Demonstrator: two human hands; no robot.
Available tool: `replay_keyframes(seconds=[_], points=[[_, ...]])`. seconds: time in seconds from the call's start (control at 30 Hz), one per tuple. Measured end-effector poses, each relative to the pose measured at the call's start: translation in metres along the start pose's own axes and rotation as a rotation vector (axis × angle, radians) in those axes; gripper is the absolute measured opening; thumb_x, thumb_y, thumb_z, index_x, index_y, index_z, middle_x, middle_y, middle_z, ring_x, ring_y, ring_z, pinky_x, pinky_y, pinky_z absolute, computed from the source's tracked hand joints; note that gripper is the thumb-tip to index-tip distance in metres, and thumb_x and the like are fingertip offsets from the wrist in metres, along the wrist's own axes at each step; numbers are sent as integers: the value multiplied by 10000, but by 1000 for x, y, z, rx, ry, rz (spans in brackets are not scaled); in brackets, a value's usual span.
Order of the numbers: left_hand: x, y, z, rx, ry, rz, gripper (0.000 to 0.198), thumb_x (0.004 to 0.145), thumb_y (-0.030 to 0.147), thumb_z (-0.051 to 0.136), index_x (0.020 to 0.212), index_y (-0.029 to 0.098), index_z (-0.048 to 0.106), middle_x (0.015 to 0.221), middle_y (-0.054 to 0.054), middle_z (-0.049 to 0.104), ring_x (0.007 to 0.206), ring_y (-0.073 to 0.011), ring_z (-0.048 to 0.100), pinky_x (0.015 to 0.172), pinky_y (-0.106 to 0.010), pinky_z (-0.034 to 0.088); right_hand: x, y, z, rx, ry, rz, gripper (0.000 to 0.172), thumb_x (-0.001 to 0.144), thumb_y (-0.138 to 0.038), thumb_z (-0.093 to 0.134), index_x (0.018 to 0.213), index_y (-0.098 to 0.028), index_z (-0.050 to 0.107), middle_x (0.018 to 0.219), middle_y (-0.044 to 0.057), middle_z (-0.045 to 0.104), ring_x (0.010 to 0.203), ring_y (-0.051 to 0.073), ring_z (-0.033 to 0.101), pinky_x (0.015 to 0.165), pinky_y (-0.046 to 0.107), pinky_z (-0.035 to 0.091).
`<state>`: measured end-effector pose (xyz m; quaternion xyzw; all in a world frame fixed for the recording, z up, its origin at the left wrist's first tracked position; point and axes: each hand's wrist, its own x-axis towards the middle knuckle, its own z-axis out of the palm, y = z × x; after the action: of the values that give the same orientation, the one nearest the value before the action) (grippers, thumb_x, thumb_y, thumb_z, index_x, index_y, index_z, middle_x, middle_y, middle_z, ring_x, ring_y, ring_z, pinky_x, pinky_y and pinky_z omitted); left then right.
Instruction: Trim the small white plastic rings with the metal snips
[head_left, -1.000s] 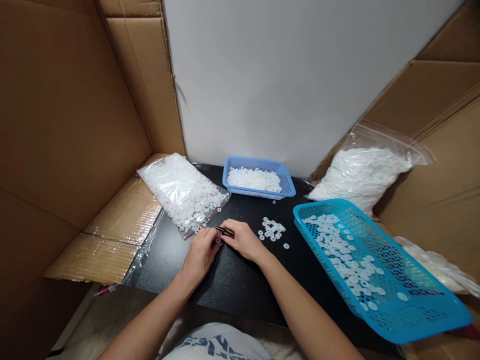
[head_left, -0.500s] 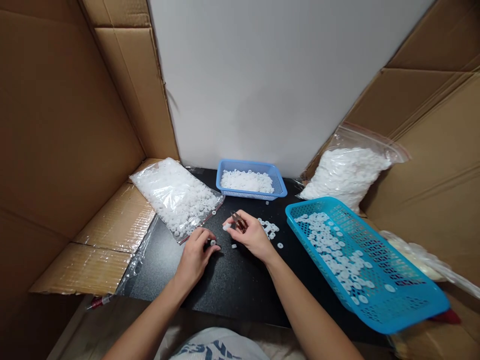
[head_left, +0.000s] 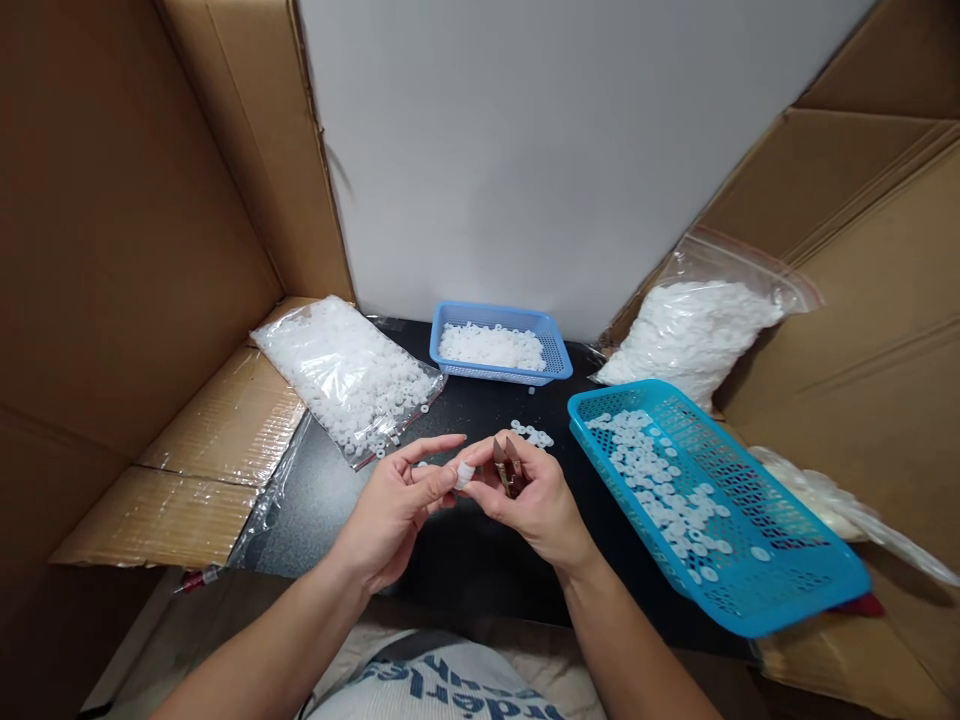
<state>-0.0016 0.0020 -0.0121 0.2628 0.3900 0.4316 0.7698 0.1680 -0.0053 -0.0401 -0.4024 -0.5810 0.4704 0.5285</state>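
Note:
My left hand (head_left: 401,512) and my right hand (head_left: 536,505) meet over the black tabletop. Between their thumbs and fingertips is a small white plastic piece (head_left: 464,475), pinched from both sides. It looks like rings or a cap, too small to tell which. Thread snips (head_left: 508,468) are tucked in my right hand, blades pointing up and apart. My left thumb presses on the white piece while an index finger stretches out above it. Beyond my right hand, loose white rings (head_left: 532,435) lie on the table.
A blue basket (head_left: 500,374) of white rings stands against the back wall. At left lies a clear bag (head_left: 337,375) of rings, at right a fuller zip bag (head_left: 690,330). The turquoise basket (head_left: 810,600) holds scattered rings. Cardboard panels (head_left: 217,440) border the table.
My left hand has come up and right to meet my right hand at the white piece. My right hand has shifted slightly right and nearer me, still with the snips.

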Motion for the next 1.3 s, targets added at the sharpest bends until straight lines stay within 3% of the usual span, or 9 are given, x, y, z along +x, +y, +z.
replay_keyframes(seconds=[0.1, 0.2, 0.33, 0.5, 0.73, 0.83, 1.07, 1.2, 1.3], points=[[-3, -3, 6, -103, 4, -23, 466, 586, 246, 1018, 979, 128, 797, 764, -63, 816, 703, -135, 743, 689, -199, 568, -4, -5, 4, -10, 18, -18, 290, 764, -359, 896, 927, -225, 697, 817, -7, 702, 575, 100, 473, 511, 240, 378], [-6, -4, 11, -146, -36, -13, 406, 635, 247, 997, 965, 117, 799, 761, -52, 801, 709, -122, 740, 700, -180, 566, -8, -11, 9, -10, 66, -32, 234, 800, -316, 860, 927, -234, 681, 841, 0, 722, 587, 107, 507, 512, 233, 400], [-10, -3, 14, -152, -136, -7, 380, 740, 318, 935, 1044, 130, 804, 887, -80, 810, 807, -167, 752, 786, -241, 591, -12, -16, 14, 30, 76, -84, 161, 826, -291, 808, 924, -247, 688, 947, 36, 704, 699, 146, 609, 517, 238, 449], [-12, 0, 13, -186, -150, -50, 428, 716, 240, 952, 1106, 160, 795, 871, -60, 817, 792, -150, 757, 804, -227, 585, -15, -19, 15, 16, 101, -93, 171, 795, -300, 835, 911, -264, 715, 1056, 67, 643, 838, 190, 642, 535, 249, 493], [-14, 1, 16, -222, -167, -49, 419, 694, 211, 967, 1075, 162, 799, 778, -39, 818, 727, -113, 759, 754, -177, 586, -16, -21, 14, 39, 71, -105, 176, 798, -291, 844, 921, -267, 720, 1050, 55, 624, 741, 158, 600, 538, 253, 495], [-14, 3, 17, -201, -168, -26, 399, 722, 280, 954, 1072, 164, 801, 795, -45, 825, 720, -110, 762, 736, -174, 590, -17, -21, 15, 53, 74, -106, 180, 805, -267, 839, 931, -274, 711, 1065, 39, 615, 677, 125, 578, 542, 253, 496], [-13, 8, 12, 47, -136, 132, 431, 619, 260, 1002, 1001, 179, 820, 650, 5, 776, 641, -136, 731, 713, -232, 592, -16, -21, 13, -83, 84, -168, 135, 826, -221, 804, 917, -275, 720, 996, 35, 629, 617, 117, 523, 468, 244, 433], [-11, 6, 9, 196, -156, 251, 379, 702, 393, 946, 991, 171, 841, 678, -29, 777, 598, -143, 683, 646, -250, 565, -17, -16, 12, 33, 36, -112, 138, 806, -285, 827, 890, -266, 719, 1003, 42, 623, 654, 134, 561, 504, 260, 459], [-14, 4, 9, 354, -124, 459, 179, 830, 340, 848, 949, 206, 842, 746, -32, 772, 601, -138, 650, 582, -238, 536, -19, -9, 14, 142, 27, -9, 286, 792, -492, 840, 886, -264, 697, 1046, 45, 618, 631, 124, 526, 528, 279, 458]])
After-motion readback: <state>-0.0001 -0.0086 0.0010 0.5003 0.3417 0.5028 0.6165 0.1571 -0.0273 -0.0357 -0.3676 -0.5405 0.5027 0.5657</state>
